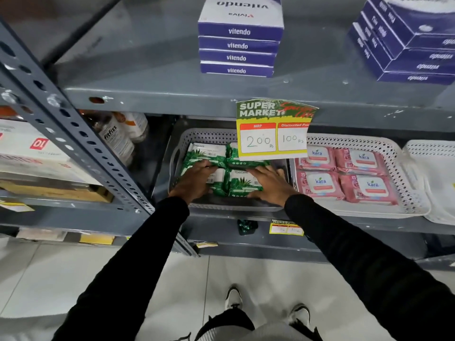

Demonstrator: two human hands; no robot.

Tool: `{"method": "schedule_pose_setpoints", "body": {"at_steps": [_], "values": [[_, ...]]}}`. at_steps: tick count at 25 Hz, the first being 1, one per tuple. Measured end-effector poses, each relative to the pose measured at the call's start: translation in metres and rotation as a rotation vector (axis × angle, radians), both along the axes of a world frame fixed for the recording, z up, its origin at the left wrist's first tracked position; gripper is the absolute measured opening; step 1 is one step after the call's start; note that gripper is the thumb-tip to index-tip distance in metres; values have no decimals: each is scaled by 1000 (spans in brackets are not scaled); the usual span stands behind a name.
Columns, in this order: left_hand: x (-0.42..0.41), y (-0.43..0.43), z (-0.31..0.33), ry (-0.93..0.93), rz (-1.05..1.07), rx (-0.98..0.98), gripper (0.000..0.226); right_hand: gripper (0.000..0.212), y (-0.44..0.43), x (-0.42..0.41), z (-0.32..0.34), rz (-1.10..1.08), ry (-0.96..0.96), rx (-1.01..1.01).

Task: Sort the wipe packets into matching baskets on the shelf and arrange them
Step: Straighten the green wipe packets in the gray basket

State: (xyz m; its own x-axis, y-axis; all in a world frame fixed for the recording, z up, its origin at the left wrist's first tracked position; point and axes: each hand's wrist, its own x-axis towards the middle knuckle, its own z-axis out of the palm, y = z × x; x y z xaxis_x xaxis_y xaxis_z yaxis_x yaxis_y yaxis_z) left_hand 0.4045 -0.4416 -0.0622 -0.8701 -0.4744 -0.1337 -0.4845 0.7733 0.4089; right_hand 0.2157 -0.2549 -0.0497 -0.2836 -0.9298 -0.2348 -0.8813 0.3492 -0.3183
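In the middle of the frame, the left hand and right hand lie flat and open on the green Origami packets in the grey basket, holding nothing. They look to be tidying. Next, square the stacks. Right of that, pink Kara packets. The price sign reads 200, 100.

Head camera looks steeply down, close to shelf.
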Motion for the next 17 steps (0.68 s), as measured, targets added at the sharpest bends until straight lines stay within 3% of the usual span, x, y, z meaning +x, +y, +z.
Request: {"method": "schedule_pose_setpoints", "body": {"at_steps": [4,9,17], "values": [[-4,-4,15,71,50,38,77,84,-3,1,2,-68,-19,-113],[-18,-22,17,145,139,-27,54,37,-25,-5,20,-172,38,-196],[-17,-29,3,101,86,-56,44,33,-44,-7,15,-227,24,-93]]}}
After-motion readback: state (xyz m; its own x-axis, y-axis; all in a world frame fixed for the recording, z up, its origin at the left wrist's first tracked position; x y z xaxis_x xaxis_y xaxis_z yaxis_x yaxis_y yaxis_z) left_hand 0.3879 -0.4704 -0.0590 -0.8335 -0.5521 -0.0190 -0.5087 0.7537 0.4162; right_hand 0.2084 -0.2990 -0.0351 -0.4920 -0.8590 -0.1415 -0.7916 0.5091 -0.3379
